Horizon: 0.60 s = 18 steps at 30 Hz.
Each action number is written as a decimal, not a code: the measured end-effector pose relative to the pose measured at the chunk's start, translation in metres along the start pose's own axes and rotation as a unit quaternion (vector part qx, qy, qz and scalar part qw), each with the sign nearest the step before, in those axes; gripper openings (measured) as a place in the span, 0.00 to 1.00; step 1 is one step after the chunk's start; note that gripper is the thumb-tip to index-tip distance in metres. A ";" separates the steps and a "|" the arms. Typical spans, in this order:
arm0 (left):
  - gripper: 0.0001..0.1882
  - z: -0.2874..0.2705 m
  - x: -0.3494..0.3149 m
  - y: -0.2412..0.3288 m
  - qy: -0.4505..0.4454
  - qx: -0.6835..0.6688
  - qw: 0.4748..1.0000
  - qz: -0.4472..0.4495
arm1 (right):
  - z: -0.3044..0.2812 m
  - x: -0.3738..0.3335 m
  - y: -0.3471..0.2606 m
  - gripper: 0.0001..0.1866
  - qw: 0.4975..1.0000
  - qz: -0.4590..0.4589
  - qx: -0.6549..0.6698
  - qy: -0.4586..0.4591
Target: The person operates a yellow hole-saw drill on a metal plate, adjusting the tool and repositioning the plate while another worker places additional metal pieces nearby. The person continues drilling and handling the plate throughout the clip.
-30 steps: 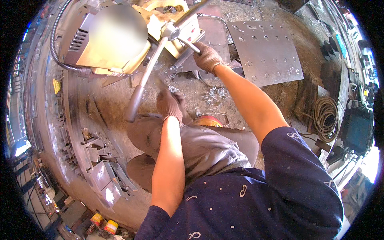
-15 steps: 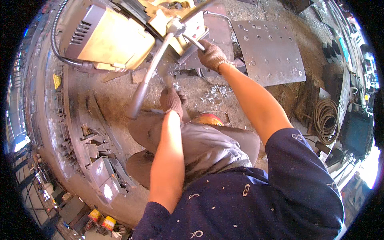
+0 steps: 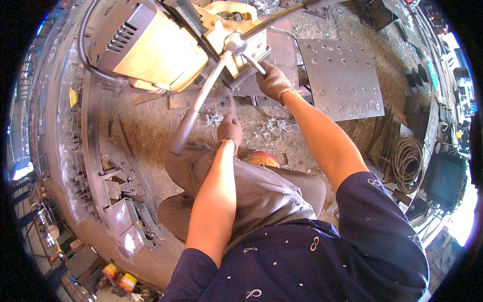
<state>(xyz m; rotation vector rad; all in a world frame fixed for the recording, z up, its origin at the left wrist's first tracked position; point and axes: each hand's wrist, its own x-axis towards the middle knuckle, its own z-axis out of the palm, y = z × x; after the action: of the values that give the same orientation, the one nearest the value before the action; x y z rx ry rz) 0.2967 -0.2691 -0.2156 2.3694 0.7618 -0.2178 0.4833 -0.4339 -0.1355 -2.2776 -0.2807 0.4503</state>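
Left hand moved nearer machine, fingers clamped on thin strip, right hand gripping lever

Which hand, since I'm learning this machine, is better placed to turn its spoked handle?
Probably the right hand: it grips one spoke, while the left hand, off the handle, holds a thin blurred object.
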 end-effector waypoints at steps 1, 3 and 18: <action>0.16 -0.001 -0.003 -0.003 -0.067 -0.011 0.998 -0.011 | -0.001 0.000 0.000 0.20 1.000 0.001 0.002 -0.001; 0.16 0.000 -0.004 0.001 -0.093 0.023 0.995 -0.013 | -0.002 0.000 0.001 0.21 1.000 0.006 0.002 -0.004; 0.25 -0.049 0.005 -0.019 0.036 -0.583 0.764 -0.275 | -0.030 0.015 -0.007 0.22 0.994 -0.004 -0.113 0.005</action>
<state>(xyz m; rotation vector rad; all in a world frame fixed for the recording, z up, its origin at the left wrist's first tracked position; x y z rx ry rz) 0.2882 -0.2238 -0.1887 0.9381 1.1626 0.1118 0.5089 -0.4444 -0.1147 -2.4978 -0.3513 0.4205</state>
